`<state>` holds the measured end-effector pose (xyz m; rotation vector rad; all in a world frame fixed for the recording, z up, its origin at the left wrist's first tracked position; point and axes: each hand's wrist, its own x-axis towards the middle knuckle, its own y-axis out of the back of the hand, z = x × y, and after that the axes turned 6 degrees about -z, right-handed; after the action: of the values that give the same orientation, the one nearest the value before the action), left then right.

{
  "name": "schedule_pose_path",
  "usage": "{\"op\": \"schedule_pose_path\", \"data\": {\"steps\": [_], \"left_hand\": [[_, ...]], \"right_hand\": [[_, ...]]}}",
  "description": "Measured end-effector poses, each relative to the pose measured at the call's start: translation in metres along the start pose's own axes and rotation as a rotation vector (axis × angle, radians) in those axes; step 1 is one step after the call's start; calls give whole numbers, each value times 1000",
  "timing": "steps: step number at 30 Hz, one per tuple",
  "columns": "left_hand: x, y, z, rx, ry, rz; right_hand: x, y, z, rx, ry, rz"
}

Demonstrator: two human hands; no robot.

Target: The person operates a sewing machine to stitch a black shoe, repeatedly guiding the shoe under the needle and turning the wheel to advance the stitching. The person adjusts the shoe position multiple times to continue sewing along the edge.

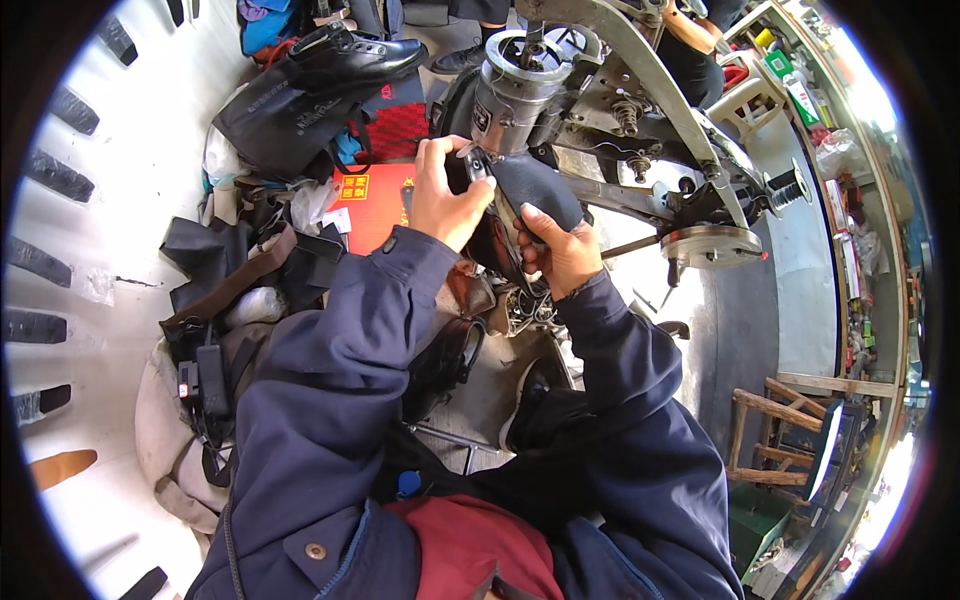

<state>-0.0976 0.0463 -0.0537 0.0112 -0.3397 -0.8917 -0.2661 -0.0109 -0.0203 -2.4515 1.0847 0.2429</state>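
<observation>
A black leather shoe (545, 195) is under the steel cylinder (505, 110) of a cobbler's sewing machine (710, 240). My left hand (450, 195) is closed on the shoe's left side, near its eyelet edge, just below the cylinder. My right hand (560, 250) grips the lower right part of the same shoe, thumb on top. What lies inside the shoe is hidden by the leather and my fingers.
Left are another black shoe (370, 62), a black bag (270, 125), a red box (365, 215), leather scraps (205, 260) and a white wall (110, 330). Right are shelving (855, 280) and a wooden stool (770, 465). Another person's arm (690, 30) shows behind the machine.
</observation>
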Motion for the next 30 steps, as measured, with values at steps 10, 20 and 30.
{"op": "schedule_pose_path", "data": {"steps": [10,20,30], "left_hand": [[-56,-6,34,434,48,23],[-53,-7,40,-525,775,-295],[-46,-22,52,-352,689,-198]], "right_hand": [[2,3,10,58,2,-37],[5,8,13,42,4,-118],[2,14,9,61,-28,-173]]}}
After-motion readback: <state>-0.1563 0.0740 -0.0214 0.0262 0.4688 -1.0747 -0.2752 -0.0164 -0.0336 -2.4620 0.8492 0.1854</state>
